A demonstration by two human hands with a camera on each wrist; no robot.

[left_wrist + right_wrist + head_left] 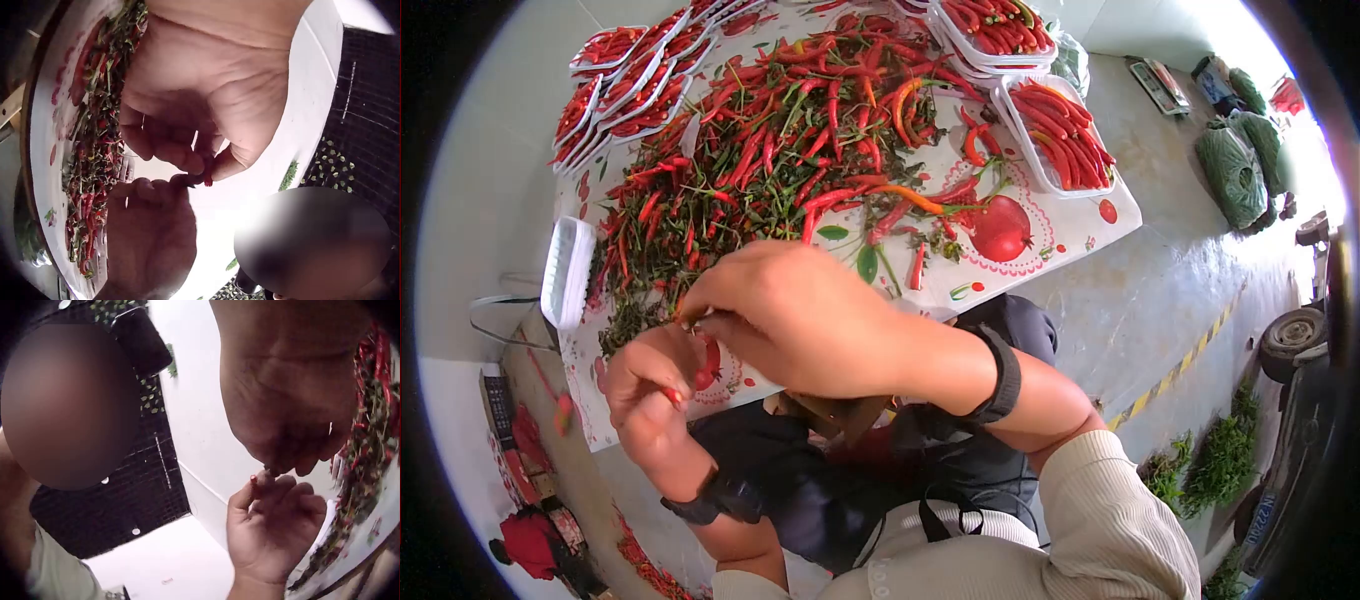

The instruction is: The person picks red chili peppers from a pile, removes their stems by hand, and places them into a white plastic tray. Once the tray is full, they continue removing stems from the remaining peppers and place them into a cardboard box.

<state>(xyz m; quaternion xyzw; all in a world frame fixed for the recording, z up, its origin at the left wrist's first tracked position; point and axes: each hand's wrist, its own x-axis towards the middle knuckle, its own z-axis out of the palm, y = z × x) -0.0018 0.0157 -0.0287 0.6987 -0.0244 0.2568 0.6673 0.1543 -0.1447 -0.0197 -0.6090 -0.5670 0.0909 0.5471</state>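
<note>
1. The left hand (pixel 206 87) is showing its palm, and its thumb and bent fingers are pinching a small red chilli end (pixel 208 183), with little of it showing.
2. The right hand (pixel 153 237) is sitting just below the left hand, fingers curled, fingertips right beside the other's; what they are holding, if anything, is too dark to tell.
3. A long heap of red chillies and green stems (pixel 94 162) is lying to the left of both hands, on a pale surface (pixel 47 187) bearing red prints (pixel 62 75).
4. A dark gridded area (pixel 369 125) is stretching to the right of the hands.
5. A blurred oval (pixel 312 244) is showing below it.
</note>
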